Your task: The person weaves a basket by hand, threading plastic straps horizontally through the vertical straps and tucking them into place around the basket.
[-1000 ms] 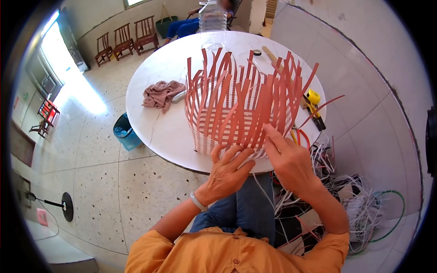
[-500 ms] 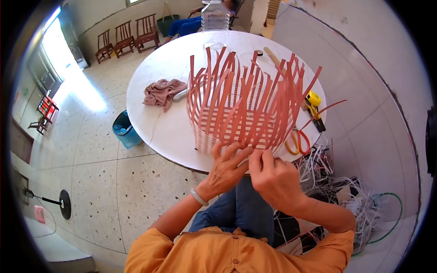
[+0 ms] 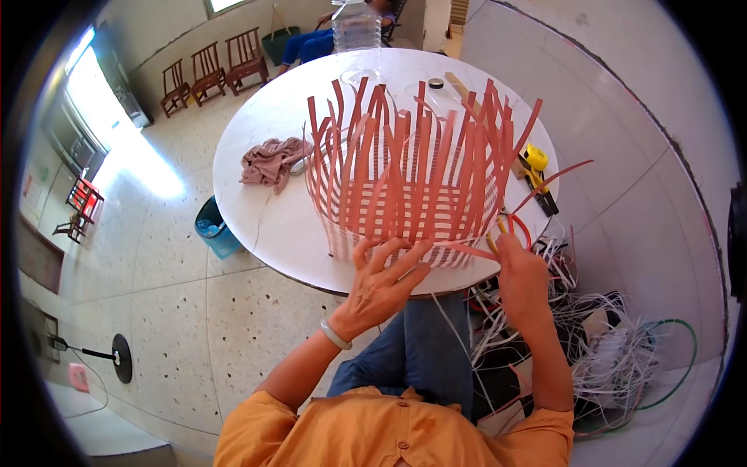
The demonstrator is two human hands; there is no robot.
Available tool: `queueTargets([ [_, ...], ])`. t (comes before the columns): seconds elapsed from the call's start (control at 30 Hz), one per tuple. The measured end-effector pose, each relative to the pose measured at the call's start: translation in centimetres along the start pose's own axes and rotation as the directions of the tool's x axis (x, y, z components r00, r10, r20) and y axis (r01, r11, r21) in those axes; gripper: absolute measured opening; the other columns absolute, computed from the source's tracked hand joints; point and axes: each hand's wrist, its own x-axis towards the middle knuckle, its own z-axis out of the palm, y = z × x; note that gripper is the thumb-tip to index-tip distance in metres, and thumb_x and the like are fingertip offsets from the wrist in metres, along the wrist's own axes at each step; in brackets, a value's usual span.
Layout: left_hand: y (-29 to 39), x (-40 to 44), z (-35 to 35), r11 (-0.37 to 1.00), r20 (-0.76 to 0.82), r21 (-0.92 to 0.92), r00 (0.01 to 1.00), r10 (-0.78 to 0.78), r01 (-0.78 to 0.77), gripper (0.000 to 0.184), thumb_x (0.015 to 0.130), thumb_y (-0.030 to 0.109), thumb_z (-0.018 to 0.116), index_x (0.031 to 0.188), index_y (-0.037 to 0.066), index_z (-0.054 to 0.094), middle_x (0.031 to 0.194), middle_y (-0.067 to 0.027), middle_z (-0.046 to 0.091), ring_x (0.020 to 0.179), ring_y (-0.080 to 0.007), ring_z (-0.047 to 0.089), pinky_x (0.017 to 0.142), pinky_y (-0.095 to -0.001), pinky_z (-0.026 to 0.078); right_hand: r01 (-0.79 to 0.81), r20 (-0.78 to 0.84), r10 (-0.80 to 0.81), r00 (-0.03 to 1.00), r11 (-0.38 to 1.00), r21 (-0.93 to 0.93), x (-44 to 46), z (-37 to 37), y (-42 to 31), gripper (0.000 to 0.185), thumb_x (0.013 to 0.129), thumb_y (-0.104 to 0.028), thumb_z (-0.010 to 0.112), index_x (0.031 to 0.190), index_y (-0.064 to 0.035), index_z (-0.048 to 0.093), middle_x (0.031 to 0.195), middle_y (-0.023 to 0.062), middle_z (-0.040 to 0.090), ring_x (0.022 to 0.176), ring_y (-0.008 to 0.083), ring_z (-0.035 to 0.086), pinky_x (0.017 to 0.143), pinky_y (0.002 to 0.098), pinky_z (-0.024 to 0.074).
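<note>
A woven basket (image 3: 393,201) of red and white plastic strips stands near the table's front edge, long loose red strip ends sticking up all round its top. My left hand (image 3: 385,282) rests against its near side, fingers spread and fingertips touching the weave. To its right, my right hand (image 3: 521,276) is closed on a red strip (image 3: 469,249). That strip runs taut, nearly level, from by my left fingertips to my right hand. Just beyond my right hand lie scissors (image 3: 520,229) with red and yellow handles, partly hidden.
On the round white table (image 3: 257,210) are a cloth (image 3: 272,163), a clear plastic bottle (image 3: 356,39), a yellow tape measure (image 3: 535,157) and a black-and-yellow tool (image 3: 541,193). A blue bin (image 3: 218,233) stands left; tangled strips (image 3: 603,346) lie right. A person sits behind.
My right hand has moved right, away from my left, drawing the red strip out straight. The basket has shifted slightly left in view. My left hand stays at its near side.
</note>
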Motion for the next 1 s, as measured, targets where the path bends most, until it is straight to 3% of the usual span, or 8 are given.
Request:
queueTargets([
  [0.23,0.6,0.4,0.1,0.999,0.019,0.054,1.0,-0.007,0.006,0.022,0.078,0.006,0.077,0.098,0.015,0.073,0.144,-0.0003,0.062,0.123,-0.023,0.051,0.111,-0.0474,0.025,-0.043,-0.115,0.053,0.992,0.995,0.089,-0.3,-1.6,1.6,0.014,0.102,-0.012,0.055,0.105,-0.002,0.064,0.081,0.0229,0.069,0.076,0.0448,0.068,0.065,0.0506,0.0515],
  [0.3,0.7,0.5,0.1,0.998,0.023,0.056,0.999,-0.028,0.026,0.022,0.078,0.007,0.078,0.097,0.015,0.071,0.145,-0.0003,0.062,0.123,-0.0229,0.05,0.112,-0.047,0.025,0.189,-0.441,-0.102,0.892,0.969,0.157,-0.4,-1.1,2.4,0.019,0.103,-0.012,0.058,0.111,0.0024,0.068,0.078,0.0214,0.069,0.066,0.0384,0.069,0.059,0.0446,0.0511],
  [0.33,0.7,0.5,0.1,0.998,0.025,0.057,0.999,-0.026,0.025,0.022,0.078,0.007,0.078,0.097,0.015,0.071,0.145,-0.0003,0.062,0.123,-0.0229,0.05,0.112,-0.047,0.025,0.188,-0.442,-0.1,0.892,0.969,0.16,-0.6,-1.2,2.6,0.019,0.103,-0.012,0.058,0.111,0.0024,0.068,0.078,0.0214,0.069,0.066,0.0384,0.069,0.059,0.0446,0.0511],
  [0.53,0.8,0.5,-0.1,0.998,0.042,0.065,0.999,-0.028,0.025,0.021,0.079,0.008,0.079,0.097,0.015,0.071,0.146,-0.0003,0.061,0.124,-0.0229,0.05,0.113,-0.0468,0.024,-0.066,-0.163,0.19,0.968,0.823,0.564,-1.3,1.0,5.5,0.024,0.105,-0.017,0.062,0.113,0.0039,0.07,0.066,0.0074,0.065,0.049,0.0092,0.055,0.046,0.0257,0.0421],
  [0.6,0.7,0.4,0.0,0.997,0.054,0.063,0.998,-0.036,0.032,0.021,0.08,0.008,0.079,0.099,0.016,0.071,0.148,0.0002,0.059,0.125,-0.0228,0.049,0.114,-0.0465,0.023,-0.258,0.097,0.301,0.949,0.562,0.786,-1.2,1.3,6.2,0.024,0.105,-0.019,0.062,0.115,0.0013,0.071,0.065,0.0035,0.063,0.047,0.0044,0.048,0.042,0.0205,0.0345],
  [0.8,0.8,0.6,-0.1,0.997,0.088,0.068,0.995,-0.049,0.043,0.023,0.082,0.009,0.079,0.102,0.016,0.072,0.149,0.0004,0.059,0.128,-0.0226,0.047,0.114,-0.0481,0.02,-0.362,0.361,0.035,0.932,0.155,0.919,0.3,-0.1,9.0,0.026,0.105,-0.023,0.062,0.11,0.0,0.072,0.064,0.0034,0.062,0.044,0.0028,0.039,0.04,0.0192,0.0259],
  [0.93,0.8,0.6,0.1,0.996,0.09,0.063,0.994,-0.066,0.06,0.023,0.082,0.009,0.079,0.102,0.016,0.073,0.148,0.0004,0.059,0.129,-0.0229,0.046,0.114,-0.0492,0.019,-0.392,0.391,0.033,0.92,0.106,0.914,1.4,0.4,9.7,0.026,0.105,-0.025,0.063,0.107,0.0,0.071,0.067,0.0028,0.063,0.044,0.0025,0.038,0.04,0.0197,0.0255],
  [1.0,0.7,0.4,0.2,0.997,0.087,0.058,0.995,-0.053,0.049,0.021,0.082,0.009,0.079,0.101,0.016,0.073,0.148,0.0002,0.059,0.129,-0.0233,0.046,0.114,-0.0494,0.019,-0.436,0.459,-0.006,0.888,0.3,0.848,1.4,1.3,10.9,0.026,0.105,-0.024,0.062,0.107,-0.0002,0.072,0.07,0.0036,0.065,0.047,0.0023,0.04,0.042,0.0183,0.0276],
])
